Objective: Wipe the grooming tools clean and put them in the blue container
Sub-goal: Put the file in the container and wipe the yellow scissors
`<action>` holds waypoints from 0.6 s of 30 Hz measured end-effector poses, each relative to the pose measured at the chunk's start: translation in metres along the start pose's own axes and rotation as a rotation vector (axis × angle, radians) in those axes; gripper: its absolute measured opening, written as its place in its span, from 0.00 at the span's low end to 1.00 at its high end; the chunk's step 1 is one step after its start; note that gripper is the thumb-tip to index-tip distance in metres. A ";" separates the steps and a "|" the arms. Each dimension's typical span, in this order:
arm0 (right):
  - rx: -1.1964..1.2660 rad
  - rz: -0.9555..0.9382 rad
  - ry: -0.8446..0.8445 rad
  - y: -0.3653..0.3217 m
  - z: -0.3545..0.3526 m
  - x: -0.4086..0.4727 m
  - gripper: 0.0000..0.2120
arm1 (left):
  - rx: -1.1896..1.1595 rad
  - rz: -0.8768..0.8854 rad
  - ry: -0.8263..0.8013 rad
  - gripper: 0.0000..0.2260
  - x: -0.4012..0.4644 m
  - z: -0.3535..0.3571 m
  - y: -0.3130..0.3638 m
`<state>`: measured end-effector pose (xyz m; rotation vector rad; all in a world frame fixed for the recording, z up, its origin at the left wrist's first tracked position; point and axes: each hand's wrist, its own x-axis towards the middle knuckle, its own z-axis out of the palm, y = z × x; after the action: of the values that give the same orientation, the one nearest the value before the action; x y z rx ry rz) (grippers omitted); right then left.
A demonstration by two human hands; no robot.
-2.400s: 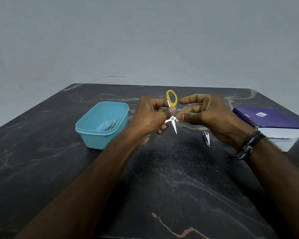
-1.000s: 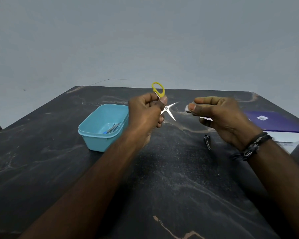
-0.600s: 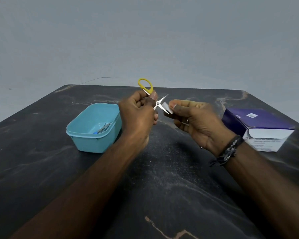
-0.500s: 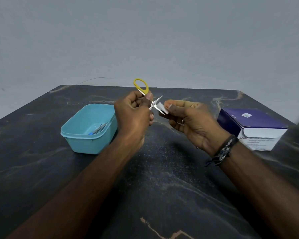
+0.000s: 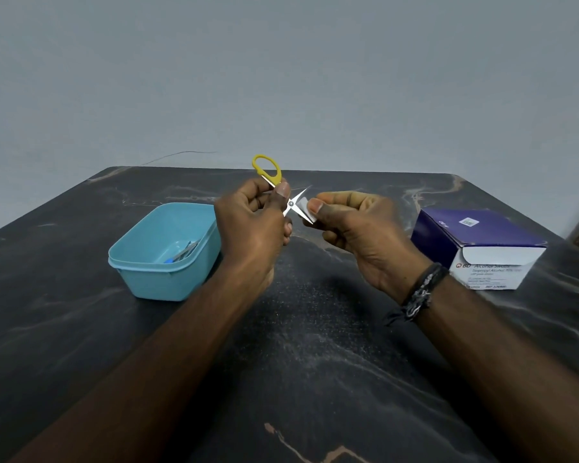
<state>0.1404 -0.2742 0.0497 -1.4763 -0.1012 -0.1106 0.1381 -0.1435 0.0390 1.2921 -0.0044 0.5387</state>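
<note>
Small scissors with yellow handles are held up over the table, blades spread apart. My left hand grips them near the pivot, one yellow loop sticking up above the fingers. My right hand pinches a small white wipe against the lower blade. The blue container sits on the table to the left of my hands. Inside it lie a few thin metal tools. The nail clipper seen earlier is hidden behind my right hand.
A purple and white box of alcohol swabs stands on the dark marble table at the right. The table's far edge meets a plain grey wall.
My right hand has come back to the scissors and now presses the wipe on the lower blade. My left hand tilted the scissors so the blades point right. The view shifted a little.
</note>
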 end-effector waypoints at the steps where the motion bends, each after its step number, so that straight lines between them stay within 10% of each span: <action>1: 0.000 -0.002 -0.004 0.000 -0.001 0.000 0.12 | -0.005 -0.001 0.002 0.04 0.000 0.000 0.000; 18: -0.093 -0.052 -0.150 0.001 0.001 -0.003 0.11 | 0.133 0.046 -0.044 0.05 -0.001 -0.002 -0.003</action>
<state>0.1380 -0.2729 0.0482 -1.5743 -0.2589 -0.0466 0.1380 -0.1427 0.0356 1.4368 -0.0358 0.5575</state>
